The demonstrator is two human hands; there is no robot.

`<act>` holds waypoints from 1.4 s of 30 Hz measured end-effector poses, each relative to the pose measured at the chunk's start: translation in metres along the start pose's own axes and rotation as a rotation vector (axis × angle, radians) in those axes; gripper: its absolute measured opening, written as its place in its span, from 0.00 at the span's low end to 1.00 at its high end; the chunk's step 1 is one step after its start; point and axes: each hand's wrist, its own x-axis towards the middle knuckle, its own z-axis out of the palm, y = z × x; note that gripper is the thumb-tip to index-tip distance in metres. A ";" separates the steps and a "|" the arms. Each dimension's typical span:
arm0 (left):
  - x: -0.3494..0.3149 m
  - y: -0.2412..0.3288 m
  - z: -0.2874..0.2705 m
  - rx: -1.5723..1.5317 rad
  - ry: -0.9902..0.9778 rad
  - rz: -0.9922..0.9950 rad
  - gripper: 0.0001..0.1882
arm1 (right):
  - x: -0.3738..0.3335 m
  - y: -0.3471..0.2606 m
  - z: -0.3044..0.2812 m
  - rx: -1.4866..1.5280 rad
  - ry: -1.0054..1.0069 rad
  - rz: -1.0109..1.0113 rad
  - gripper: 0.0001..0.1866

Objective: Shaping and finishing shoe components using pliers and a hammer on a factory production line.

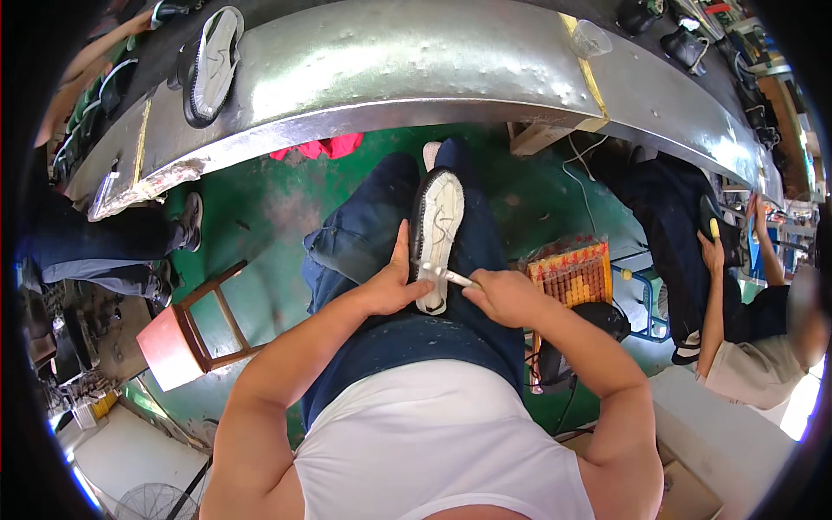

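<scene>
Across my lap lies an upturned shoe [440, 221], its pale underside facing up with a dark wavy line on it and a dark edge around it. My left hand [390, 282] grips the shoe's near left side, fingers along the edge and thumb over the underside. In my right hand [505, 297] is a hammer [452, 276], held by its handle. The hammer's metal head is at the near part of the underside, close to my left thumb; whether it touches cannot be made out.
A metal-topped bench [390, 65] curves ahead, with another upturned shoe [212, 69] at its left and a clear cup [591, 39] at its right. A wooden stool [204, 329] stands left, a beaded seat mat [572, 273] right. Co-workers sit on both sides.
</scene>
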 end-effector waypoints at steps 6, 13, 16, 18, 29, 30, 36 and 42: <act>0.038 0.002 -0.020 -0.133 0.112 -0.034 0.43 | -0.006 0.019 -0.021 0.083 0.049 0.120 0.23; 0.029 0.042 -0.024 -0.455 0.307 0.133 0.33 | -0.009 0.030 -0.035 0.602 0.317 0.211 0.17; 0.001 0.091 -0.048 -0.879 0.182 0.322 0.38 | -0.010 0.026 -0.033 0.641 0.287 0.241 0.14; 0.010 0.117 -0.070 -1.049 0.145 0.375 0.44 | -0.008 0.024 -0.032 0.650 0.273 0.227 0.13; 0.022 0.116 -0.081 -1.052 0.153 0.335 0.44 | -0.037 -0.063 -0.075 0.207 0.271 -0.083 0.20; 0.022 0.119 -0.081 -1.048 0.147 0.336 0.44 | -0.038 -0.067 -0.077 0.192 0.271 -0.128 0.22; 0.019 0.125 -0.088 -0.947 0.222 0.360 0.45 | -0.040 -0.089 -0.076 -0.012 0.377 -0.279 0.25; 0.018 0.114 -0.094 -0.859 0.252 0.394 0.45 | -0.035 -0.090 -0.072 -0.104 0.419 -0.284 0.26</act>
